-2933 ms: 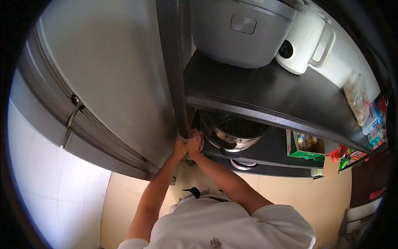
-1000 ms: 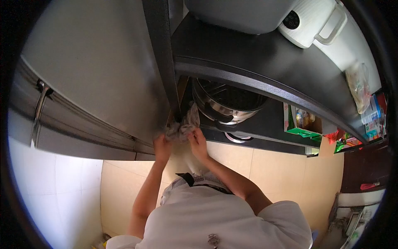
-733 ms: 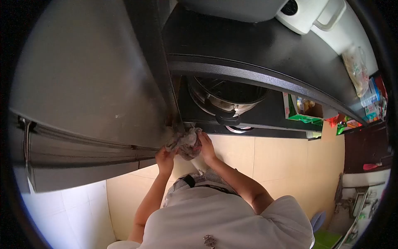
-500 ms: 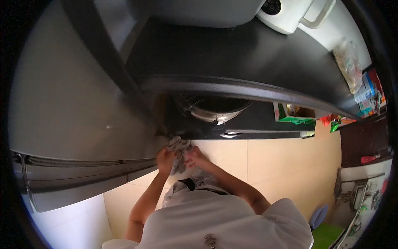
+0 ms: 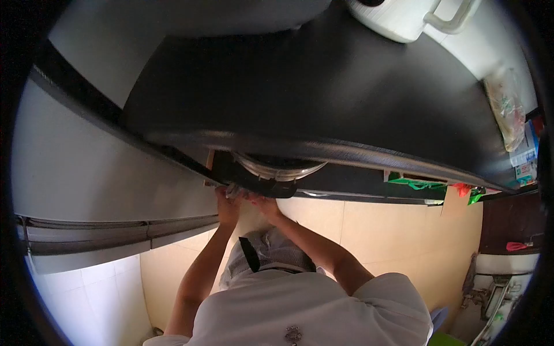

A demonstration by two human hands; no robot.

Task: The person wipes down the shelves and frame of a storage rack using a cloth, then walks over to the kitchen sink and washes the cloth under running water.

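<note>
At the left end of a low black shelf, my left hand (image 5: 227,206) is closed on a crumpled grey cloth (image 5: 233,190). My right hand (image 5: 264,206) is beside it, fingers curled in at the cloth's right side and close to the shelf edge. The fingertips of both hands are partly hidden. Just above them, a round metal pot (image 5: 280,170) with a dark handle part stands on the shelf, its back half covered by the black countertop (image 5: 323,98).
A tall grey cabinet or appliance (image 5: 109,161) borders the left side. Boxes and green packets (image 5: 418,183) sit further right on the shelf. A white appliance (image 5: 392,23) and a plastic bag (image 5: 505,109) are on the countertop. Tiled floor (image 5: 369,236) lies below.
Both hands have moved up and forward with the cloth, from in front of the body to the shelf edge by the pot. The camera view has shifted, so the countertop covers more of the pot.
</note>
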